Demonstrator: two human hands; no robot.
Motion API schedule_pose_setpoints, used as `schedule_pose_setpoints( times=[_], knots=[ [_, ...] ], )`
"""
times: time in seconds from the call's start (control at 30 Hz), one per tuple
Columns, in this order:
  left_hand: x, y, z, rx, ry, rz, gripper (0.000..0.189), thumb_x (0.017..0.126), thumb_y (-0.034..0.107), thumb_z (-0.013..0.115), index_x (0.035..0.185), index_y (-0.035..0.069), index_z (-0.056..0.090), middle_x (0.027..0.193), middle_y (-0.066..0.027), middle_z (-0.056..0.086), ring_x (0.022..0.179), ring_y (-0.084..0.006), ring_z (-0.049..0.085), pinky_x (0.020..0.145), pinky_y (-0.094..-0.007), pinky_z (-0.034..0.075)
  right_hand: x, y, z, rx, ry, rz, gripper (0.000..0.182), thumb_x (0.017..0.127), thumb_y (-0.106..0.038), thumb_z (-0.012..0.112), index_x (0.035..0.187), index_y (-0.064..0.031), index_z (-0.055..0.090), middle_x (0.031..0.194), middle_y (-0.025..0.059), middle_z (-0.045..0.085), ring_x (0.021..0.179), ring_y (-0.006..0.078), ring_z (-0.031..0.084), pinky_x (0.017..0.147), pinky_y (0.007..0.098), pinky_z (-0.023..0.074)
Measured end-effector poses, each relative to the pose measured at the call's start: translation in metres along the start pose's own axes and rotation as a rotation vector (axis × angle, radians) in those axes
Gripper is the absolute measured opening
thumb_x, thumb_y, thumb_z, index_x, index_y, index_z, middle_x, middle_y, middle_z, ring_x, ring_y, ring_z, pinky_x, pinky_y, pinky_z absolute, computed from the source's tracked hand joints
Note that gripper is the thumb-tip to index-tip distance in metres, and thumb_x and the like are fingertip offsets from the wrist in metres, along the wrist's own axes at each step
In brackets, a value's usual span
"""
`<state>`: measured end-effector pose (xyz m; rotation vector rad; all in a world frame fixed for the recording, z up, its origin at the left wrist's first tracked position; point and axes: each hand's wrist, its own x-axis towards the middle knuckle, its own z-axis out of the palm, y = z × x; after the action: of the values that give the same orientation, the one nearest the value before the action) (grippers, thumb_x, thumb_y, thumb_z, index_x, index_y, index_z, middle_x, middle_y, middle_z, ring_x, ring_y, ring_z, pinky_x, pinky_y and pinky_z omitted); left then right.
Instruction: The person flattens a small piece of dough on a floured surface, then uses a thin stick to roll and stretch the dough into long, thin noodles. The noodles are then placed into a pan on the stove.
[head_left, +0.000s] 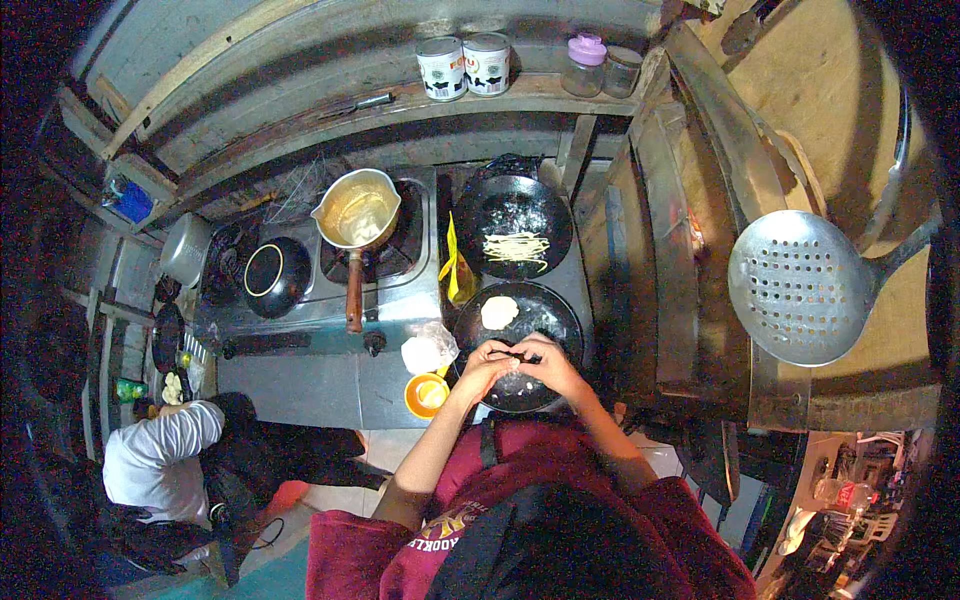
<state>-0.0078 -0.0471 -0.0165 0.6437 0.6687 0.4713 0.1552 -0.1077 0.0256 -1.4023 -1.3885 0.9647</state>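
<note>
My left hand (484, 371) and my right hand (553, 365) meet at the fingertips above a round black pan (559, 315). Their fingers are bent inward, and whatever is between them is too small or hidden to make out. A flat, pale round of dough (499, 313) lies in this pan, just beyond my left hand. Small white bits show on the pan's near side. Behind it, a second black pan (510, 202) holds a bundle of pale strips (516, 249). Left of my left hand are a white plastic bag (430, 349) and an orange cup (426, 395) with pale contents.
A saucepan (358, 210) sits on the stove, its wooden handle (354, 296) pointing towards me. Beside it rests an upturned black bowl (277, 277). A yellow pouch (452, 270) stands by the pans. At right hangs a perforated skimmer (802, 289). A person in a white sleeve (161, 450) crouches at left.
</note>
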Motion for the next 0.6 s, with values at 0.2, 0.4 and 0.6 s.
schedule_pose_setpoints(
  times=[0.2,0.4,0.6],
  knots=[
    [-0.005,0.002,0.006,0.031,0.002,-0.020,0.020,0.081,0.001,0.058,0.101,0.001,0.052,0.094,-0.0121,0.062,0.086,-0.0179,0.061,0.078,-0.0261,0.051,-0.008,0.021,0.001,-0.027,-0.038,-0.068,0.009,0.070,-0.003,0.068,0.078,-0.0013,0.062,0.082,0.0069,0.058,0.077,0.0189,0.057,0.070,0.0289,0.0448],
    [-0.002,-0.003,0.002,-0.089,0.000,-0.031,0.024,0.082,0.000,0.057,0.105,0.000,0.052,0.098,-0.0131,0.060,0.088,-0.0186,0.061,0.081,-0.0277,0.050,-0.006,0.025,0.002,0.009,0.024,-0.075,0.012,0.071,-0.004,0.068,0.081,-0.0008,0.063,0.084,0.0084,0.058,0.080,0.0197,0.057,0.072,0.0298,0.0455],
    [-0.003,0.000,0.005,0.029,-0.010,0.004,0.025,0.085,0.002,0.054,0.110,0.000,0.051,0.099,-0.0129,0.060,0.091,-0.0188,0.060,0.086,-0.0299,0.049,-0.007,0.017,0.003,0.004,0.017,-0.090,0.014,0.070,-0.004,0.069,0.084,-0.0020,0.065,0.087,0.0075,0.059,0.084,0.0188,0.057,0.076,0.0282,0.0452]
  ],
)
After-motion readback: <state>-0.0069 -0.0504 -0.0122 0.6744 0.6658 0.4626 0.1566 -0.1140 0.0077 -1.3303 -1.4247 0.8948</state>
